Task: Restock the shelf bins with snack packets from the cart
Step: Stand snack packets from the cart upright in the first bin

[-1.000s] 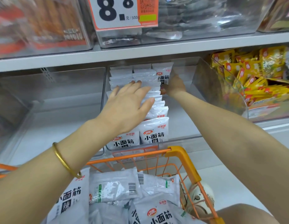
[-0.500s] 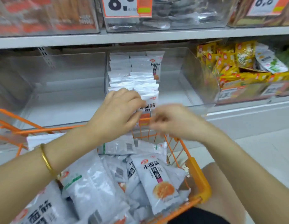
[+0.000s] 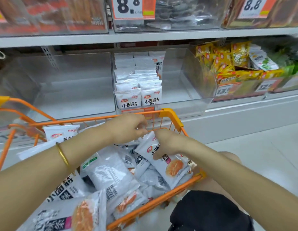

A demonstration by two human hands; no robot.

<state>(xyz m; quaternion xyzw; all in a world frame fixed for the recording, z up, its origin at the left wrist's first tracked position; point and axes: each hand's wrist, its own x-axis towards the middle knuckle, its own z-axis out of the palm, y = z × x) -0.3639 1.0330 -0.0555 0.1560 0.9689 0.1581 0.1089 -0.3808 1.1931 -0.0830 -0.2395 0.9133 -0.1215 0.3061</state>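
While cart rim (image 3: 170, 115) crosses bin (image 3: 186, 105) front, yellow packets (image 3: 219, 64) alongside.

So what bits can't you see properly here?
Head view only:
- Left hand fingertips: curled under the hand, so whether they hold anything is unclear.
- Orange label on the middle bin: blurred, partly behind the cart rim.
- Price tag beside the yellow packets: last digit blurred.
- Top-shelf bins: blurred, cut off by the top edge.
- Packet print: partly covered by the right hand gripping it.

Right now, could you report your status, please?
Right hand grips snack packet in cart. Left hand curled beside, grip unclear. Shelf bin part filled, behind cart rim.
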